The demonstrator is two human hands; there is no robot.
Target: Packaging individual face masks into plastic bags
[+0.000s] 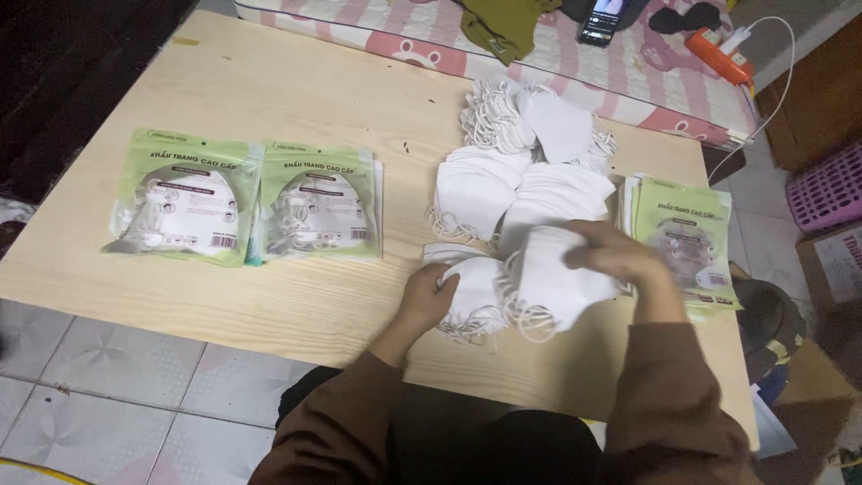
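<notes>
Masks fill the centre of my view: soft white folded face masks with thin elastic loops, heaped in loose piles (pixel 512 171) from the upper middle down to the lower middle of the frame; my right hand (pixel 615 254), right of centre, is closed over a thick stack of white masks (pixel 552 278), fingers curled across its top edge; my left hand (pixel 429 295), just left of that, presses a smaller bundle of masks (pixel 471 292) with fingers bent around its rim; both bundles rest on the table (pixel 269 81), a pale pine board with visible grain and a squared front edge; at the left lie two glossy green-and-clear sealed packs (pixel 247 199), flat and side by side, each showing a white mask inside; at the right edge sits a stack of flat green pouches (pixel 687 229), just beside my right hand; brown sleeves cover both my forearms; beyond the table, top of frame, a pink patterned mattress (pixel 404 36) carries a phone (pixel 600 20) and an orange power strip (pixel 716 54); grey patterned floor tiles (pixel 108 386) show at lower left.
</notes>
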